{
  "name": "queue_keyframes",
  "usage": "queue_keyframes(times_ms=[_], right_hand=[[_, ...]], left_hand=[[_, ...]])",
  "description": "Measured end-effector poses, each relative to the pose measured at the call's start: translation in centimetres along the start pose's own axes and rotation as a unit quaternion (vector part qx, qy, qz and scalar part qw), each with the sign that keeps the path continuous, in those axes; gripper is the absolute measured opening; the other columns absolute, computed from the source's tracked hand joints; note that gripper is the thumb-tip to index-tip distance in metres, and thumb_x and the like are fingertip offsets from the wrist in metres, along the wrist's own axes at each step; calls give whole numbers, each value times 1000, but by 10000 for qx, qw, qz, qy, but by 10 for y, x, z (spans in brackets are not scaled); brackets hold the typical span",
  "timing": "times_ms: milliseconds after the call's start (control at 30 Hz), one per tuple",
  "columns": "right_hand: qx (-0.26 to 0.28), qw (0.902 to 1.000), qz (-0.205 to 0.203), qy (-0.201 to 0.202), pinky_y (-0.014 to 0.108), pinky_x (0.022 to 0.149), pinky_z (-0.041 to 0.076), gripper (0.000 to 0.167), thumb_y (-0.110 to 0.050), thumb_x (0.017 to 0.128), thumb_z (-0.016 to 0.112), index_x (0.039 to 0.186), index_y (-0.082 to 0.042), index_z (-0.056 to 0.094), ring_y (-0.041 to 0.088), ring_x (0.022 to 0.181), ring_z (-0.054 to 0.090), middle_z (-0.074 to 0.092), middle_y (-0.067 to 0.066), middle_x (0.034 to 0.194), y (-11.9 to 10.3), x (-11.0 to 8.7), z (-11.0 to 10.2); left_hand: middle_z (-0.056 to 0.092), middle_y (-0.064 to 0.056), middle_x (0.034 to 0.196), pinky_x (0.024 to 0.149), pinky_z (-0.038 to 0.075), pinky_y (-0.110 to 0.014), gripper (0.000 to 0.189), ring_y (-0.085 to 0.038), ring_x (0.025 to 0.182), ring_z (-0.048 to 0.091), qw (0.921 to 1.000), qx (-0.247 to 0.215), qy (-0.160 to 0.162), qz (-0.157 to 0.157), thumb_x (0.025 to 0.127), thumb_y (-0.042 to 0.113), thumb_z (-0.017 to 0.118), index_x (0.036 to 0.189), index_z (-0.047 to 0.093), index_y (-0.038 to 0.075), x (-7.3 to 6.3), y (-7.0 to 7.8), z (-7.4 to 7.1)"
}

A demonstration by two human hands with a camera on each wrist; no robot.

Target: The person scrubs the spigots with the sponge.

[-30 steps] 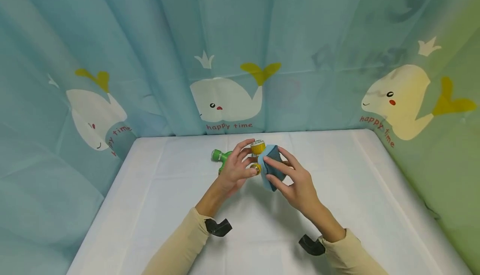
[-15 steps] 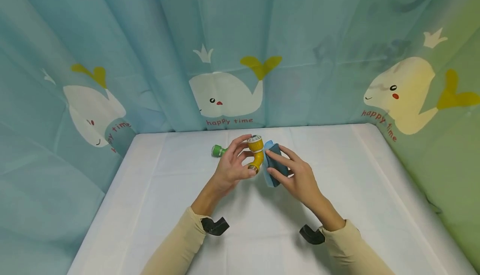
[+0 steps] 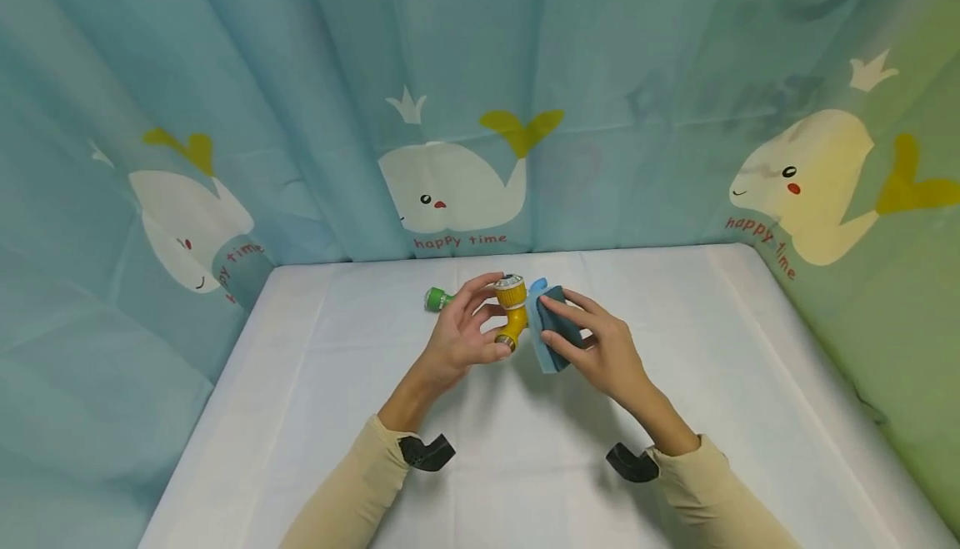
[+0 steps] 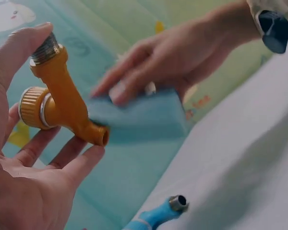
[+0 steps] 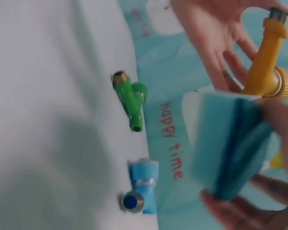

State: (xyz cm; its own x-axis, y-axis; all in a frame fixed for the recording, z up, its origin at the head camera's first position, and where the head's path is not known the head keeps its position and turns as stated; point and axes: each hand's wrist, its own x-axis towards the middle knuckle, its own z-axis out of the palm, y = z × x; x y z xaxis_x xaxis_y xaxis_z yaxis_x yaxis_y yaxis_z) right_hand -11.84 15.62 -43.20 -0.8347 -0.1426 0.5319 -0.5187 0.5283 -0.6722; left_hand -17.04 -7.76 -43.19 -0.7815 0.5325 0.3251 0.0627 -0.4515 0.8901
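Observation:
My left hand (image 3: pixel 459 341) holds up a yellow tap (image 3: pixel 513 316) above the table. In the left wrist view, the thumb presses the threaded metal end of the tap (image 4: pixel 62 88) and a fingertip touches its small spout; the ribbed knob faces the other fingers. A two-tone blue sponge (image 3: pixel 558 336) is gripped between the thumb and fingers of my right hand (image 3: pixel 611 353). Its light side faces the tap, right beside the yellow body. Motion blurs the sponge (image 4: pixel 144 115) in the left wrist view, where it overlaps the spout end.
A green tap (image 5: pixel 132 100) and a blue tap (image 5: pixel 145 184) rest on the white-covered table (image 3: pixel 345 416), near its back edge beyond the hands. Curtains printed with whales (image 3: pixel 457 187) hang around the table's back and sides. Each wrist wears a black mount (image 3: pixel 427 453).
The sponge has shifted slightly right, off the front of the yellow tap, so more of the tap shows. Both hands keep their holds.

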Motion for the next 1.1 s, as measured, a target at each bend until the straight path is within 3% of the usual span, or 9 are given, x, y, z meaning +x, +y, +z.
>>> queue_keyframes(times_ms=[167, 267, 400, 600, 733, 833, 933, 1000, 1100], right_hand=[[248, 9965, -793, -47, 32, 65, 60, 54, -6, 83, 85, 134, -15, 71, 27, 98, 71, 59, 15, 144, -9, -1, -1], [-198, 9921, -1230, -175, 28, 61, 58, 51, -13, 84, 86, 133, -18, 72, 26, 90, 71, 58, 18, 144, -11, 0, 1], [-651, 9921, -1059, -143, 30, 56, 56, 52, -12, 80, 88, 130, -20, 74, 29, 92, 71, 59, 18, 143, -5, 0, 0], [2, 9933, -1110, -332, 35, 64, 60, 54, -10, 82, 87, 133, -19, 72, 34, 105, 70, 57, 18, 145, -2, -2, 4], [-877, 9874, -1254, -404, 33, 60, 57, 54, -16, 80, 89, 131, -22, 73, 30, 96, 70, 58, 19, 143, 10, -2, 6], [-1097, 9903, -743, -418, 35, 64, 59, 51, -19, 84, 87, 133, -21, 72, 31, 96, 71, 58, 19, 143, 27, -3, 3], [350, 9961, 653, -479, 35, 71, 62, 51, -19, 95, 76, 144, -21, 62, 34, 105, 70, 55, 19, 147, 33, -5, 3], [2118, 9634, 1596, -402, 35, 77, 62, 54, -21, 102, 67, 153, -22, 50, 36, 111, 67, 49, 19, 151, 26, -6, 7], [4019, 8834, 2367, -447, 42, 86, 60, 56, -29, 109, 55, 160, -29, 32, 37, 121, 58, 36, 16, 157, 15, -5, 15]], left_hand=[[44, -16, 143, 99, 54, -37, 94, -31, 122, 50, 9988, 487, 44, 25, 76, 16, 94, 153, 40, 7, 2, 3, -3], [44, -17, 146, 102, 53, -40, 94, -34, 124, 50, 9970, 777, 26, -1, 75, 14, 94, 152, 42, 7, 2, 4, -5], [44, -14, 150, 107, 49, -42, 90, -38, 128, 48, 9917, 1284, 12, 51, 76, 5, 91, 152, 44, 9, 1, 6, -6], [43, -10, 152, 110, 46, -44, 90, -37, 128, 48, 9782, 2031, -215, 373, 75, -2, 90, 152, 44, 9, -3, 8, -3], [43, -9, 152, 110, 46, -43, 90, -36, 128, 49, 9796, 1964, -243, 344, 74, 2, 91, 151, 45, 10, -6, 8, -2], [42, -11, 152, 109, 46, -43, 91, -39, 130, 47, 9873, 1559, -114, 284, 75, 5, 92, 151, 43, 9, -8, 8, -1], [41, -15, 151, 109, 47, -43, 91, -39, 130, 47, 9919, 1217, -33, 370, 75, 5, 91, 151, 40, 5, -9, 10, 4], [41, -17, 150, 110, 46, -43, 91, -37, 129, 47, 9918, 1175, -27, 500, 75, 3, 91, 150, 40, 3, -9, 12, 7], [41, -19, 148, 110, 46, -45, 91, -34, 127, 49, 9911, 1149, -19, 672, 75, 6, 92, 149, 39, 2, -5, 14, 13]])
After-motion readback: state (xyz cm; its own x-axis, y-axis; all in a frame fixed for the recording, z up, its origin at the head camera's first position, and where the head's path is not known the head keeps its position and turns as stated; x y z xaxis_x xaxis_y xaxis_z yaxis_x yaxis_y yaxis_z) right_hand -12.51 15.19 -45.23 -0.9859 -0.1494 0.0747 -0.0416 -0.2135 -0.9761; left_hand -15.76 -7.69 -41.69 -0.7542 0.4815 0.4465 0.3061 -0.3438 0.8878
